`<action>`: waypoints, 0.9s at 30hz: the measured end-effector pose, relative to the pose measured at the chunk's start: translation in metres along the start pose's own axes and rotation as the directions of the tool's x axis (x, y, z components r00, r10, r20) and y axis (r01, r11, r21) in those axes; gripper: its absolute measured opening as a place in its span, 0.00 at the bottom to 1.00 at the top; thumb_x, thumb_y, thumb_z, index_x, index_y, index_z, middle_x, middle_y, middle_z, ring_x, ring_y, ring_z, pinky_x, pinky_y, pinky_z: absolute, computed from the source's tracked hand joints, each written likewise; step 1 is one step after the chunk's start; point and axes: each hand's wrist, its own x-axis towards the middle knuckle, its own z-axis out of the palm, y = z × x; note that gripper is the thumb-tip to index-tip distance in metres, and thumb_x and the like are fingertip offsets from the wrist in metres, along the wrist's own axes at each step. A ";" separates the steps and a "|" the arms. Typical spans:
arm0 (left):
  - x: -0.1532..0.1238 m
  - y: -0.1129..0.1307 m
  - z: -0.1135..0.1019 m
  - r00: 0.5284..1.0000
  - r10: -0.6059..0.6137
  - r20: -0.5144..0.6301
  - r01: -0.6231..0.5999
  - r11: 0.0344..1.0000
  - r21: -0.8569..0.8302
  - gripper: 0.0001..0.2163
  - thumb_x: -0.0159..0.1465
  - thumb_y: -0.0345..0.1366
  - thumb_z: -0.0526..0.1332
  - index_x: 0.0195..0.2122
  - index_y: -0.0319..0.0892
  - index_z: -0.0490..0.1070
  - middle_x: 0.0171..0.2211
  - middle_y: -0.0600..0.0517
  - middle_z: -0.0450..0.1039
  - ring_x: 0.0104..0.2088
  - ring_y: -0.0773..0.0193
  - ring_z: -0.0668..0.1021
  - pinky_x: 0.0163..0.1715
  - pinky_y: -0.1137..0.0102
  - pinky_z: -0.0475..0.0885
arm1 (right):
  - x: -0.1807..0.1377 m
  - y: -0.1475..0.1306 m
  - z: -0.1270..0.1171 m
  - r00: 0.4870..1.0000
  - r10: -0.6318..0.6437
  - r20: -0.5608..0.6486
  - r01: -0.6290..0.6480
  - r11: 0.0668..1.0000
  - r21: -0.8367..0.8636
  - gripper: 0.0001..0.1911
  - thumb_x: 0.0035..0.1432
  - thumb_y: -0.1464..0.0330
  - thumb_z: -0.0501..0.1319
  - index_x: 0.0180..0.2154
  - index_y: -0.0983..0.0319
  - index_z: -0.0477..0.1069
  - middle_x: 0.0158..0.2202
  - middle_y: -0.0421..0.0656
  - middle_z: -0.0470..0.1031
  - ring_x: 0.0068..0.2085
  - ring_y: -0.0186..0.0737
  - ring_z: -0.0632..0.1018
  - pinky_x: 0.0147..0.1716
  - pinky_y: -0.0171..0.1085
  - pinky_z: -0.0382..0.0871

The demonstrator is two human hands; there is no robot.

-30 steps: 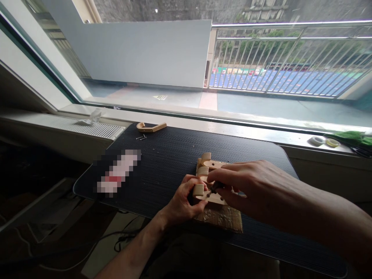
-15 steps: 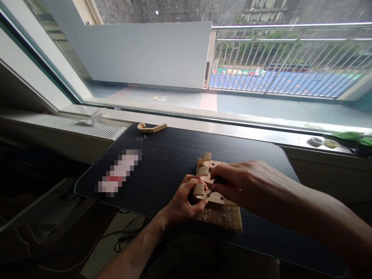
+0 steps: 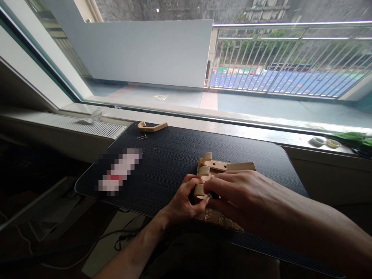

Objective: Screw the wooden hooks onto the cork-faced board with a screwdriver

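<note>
Several light wooden hooks [image 3: 216, 165] lie side by side on a brown cardboard piece [image 3: 223, 221] on the black ribbed table [image 3: 162, 155]. My left hand [image 3: 181, 203] is closed on the curled end of the nearest wooden hook [image 3: 198, 190], holding it down. My right hand [image 3: 232, 193] lies over that same hook with its fingers pinched together; what they grip is hidden under the hand.
A single wooden hook [image 3: 151, 126] and small dark screws [image 3: 142, 136] lie at the table's far left corner. A blurred-out object [image 3: 119, 171] rests on the left of the table. Tape rolls [image 3: 324, 142] sit on the window sill at right. A radiator grille [image 3: 84, 128] runs left.
My right hand has shifted down and toward me, now covering the nearest hook, and the small dark tool seen in its fingers earlier is hidden. The far hook is now uncovered.
</note>
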 end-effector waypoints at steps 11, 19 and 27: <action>-0.001 -0.004 0.000 1.000 0.016 -0.025 -0.016 1.000 0.015 0.17 0.51 0.27 0.62 0.43 0.42 0.66 0.44 0.48 0.65 0.44 0.60 0.71 0.45 0.66 0.71 | 0.001 0.000 -0.001 0.993 0.049 0.106 -0.052 0.998 0.023 0.04 0.61 0.73 0.53 0.35 0.62 0.65 0.31 0.42 0.71 0.31 0.35 0.69 0.30 0.35 0.57; -0.005 -0.006 0.003 0.997 -0.046 -0.056 0.047 0.998 0.029 0.19 0.50 0.28 0.64 0.43 0.42 0.66 0.38 0.50 0.69 0.40 0.61 0.73 0.40 0.68 0.73 | 0.005 -0.002 0.001 0.993 0.037 0.112 -0.036 0.999 -0.011 0.04 0.62 0.72 0.52 0.35 0.61 0.64 0.32 0.42 0.71 0.31 0.36 0.70 0.29 0.35 0.57; 0.001 -0.003 -0.001 1.000 0.023 -0.006 -0.024 0.999 -0.039 0.22 0.49 0.27 0.65 0.46 0.43 0.64 0.45 0.47 0.65 0.47 0.58 0.71 0.48 0.65 0.70 | -0.001 -0.004 0.001 0.993 0.043 0.114 -0.055 0.993 0.104 0.07 0.58 0.76 0.53 0.37 0.61 0.64 0.34 0.40 0.72 0.33 0.35 0.71 0.30 0.35 0.58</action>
